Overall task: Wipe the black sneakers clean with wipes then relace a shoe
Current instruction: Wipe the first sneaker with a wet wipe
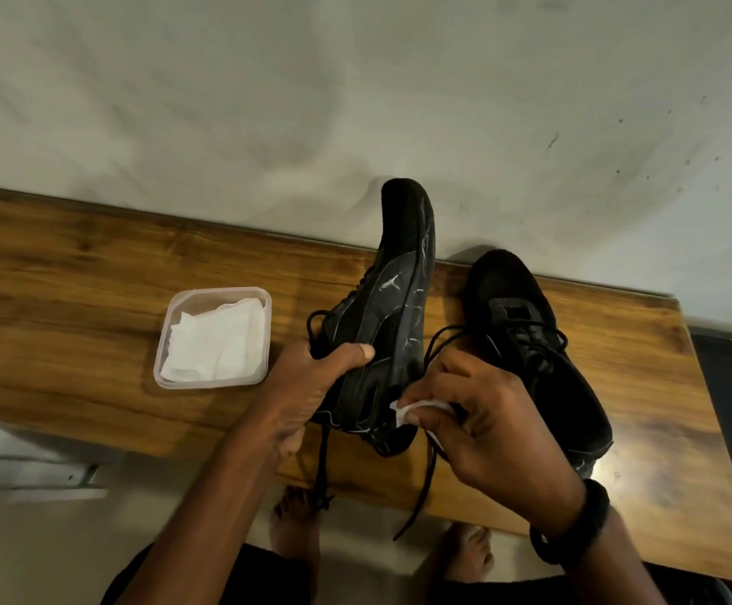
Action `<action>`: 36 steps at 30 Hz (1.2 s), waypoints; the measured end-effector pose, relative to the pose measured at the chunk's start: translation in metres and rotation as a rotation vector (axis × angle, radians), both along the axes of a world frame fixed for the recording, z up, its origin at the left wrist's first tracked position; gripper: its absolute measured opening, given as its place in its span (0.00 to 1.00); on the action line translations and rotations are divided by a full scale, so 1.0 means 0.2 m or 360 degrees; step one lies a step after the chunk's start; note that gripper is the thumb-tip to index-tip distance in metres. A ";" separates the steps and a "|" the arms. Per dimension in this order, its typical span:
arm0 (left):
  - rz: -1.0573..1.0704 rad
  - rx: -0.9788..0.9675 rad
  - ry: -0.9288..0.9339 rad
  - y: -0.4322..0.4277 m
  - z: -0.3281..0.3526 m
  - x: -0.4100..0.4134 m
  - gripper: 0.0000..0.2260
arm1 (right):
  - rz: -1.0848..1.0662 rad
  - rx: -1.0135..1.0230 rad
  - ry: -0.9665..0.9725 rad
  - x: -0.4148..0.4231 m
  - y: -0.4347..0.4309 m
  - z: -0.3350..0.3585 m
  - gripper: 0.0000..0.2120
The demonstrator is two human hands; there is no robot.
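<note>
- the left hand [312,386] grips a black sneaker [399,299] near its heel end; the thumb lies across the side that faces up and the fingers are curled round behind it.
- this held sneaker is turned on its side above the wooden table [71,299], toe pointing away toward the pale wall [268,102]; i cannot tell whether it touches the table.
- pale streaks show along its side and sole edge.
- the right hand [486,430] has its fingers pressed together, pinching a small white wipe [416,410] against the sneaker's lower side by the heel.
- a dark wristband [574,530] sits on the right wrist.
- the second sneaker [539,355] stands on its sole on the table, just to the right of the held one, toe toward the wall, its laces loose.
- a black lace [322,465] hangs from the held sneaker past the table's near edge.
- a clear plastic container [168,334] sits on the table left of the left hand, apart from both sneakers, with folded white wipes [216,342] inside.
- bare feet [294,521] show on the floor below the table edge.
</note>
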State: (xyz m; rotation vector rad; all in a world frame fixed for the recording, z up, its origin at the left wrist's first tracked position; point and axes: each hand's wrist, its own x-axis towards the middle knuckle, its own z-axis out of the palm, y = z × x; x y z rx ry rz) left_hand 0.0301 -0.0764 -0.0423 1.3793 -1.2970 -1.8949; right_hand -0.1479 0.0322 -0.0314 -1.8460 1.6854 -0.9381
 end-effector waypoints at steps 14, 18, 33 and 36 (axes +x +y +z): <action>-0.0155 0.0107 0.0101 -0.03 -0.04 0.04 0.20 | -0.0142 -0.0023 0.0056 0.00 0.01 0.01 0.07; -0.0167 0.0118 0.0085 -0.03 -0.05 0.04 0.25 | 0.0110 0.0059 0.0122 0.02 0.03 0.02 0.07; -0.0193 0.0182 0.0135 -0.01 -0.06 0.02 0.21 | -0.0256 -0.0110 0.0046 0.03 0.02 0.02 0.05; -0.0147 0.0203 0.0137 0.00 -0.06 0.01 0.25 | -0.0539 -0.0181 0.0083 0.06 0.01 0.01 0.06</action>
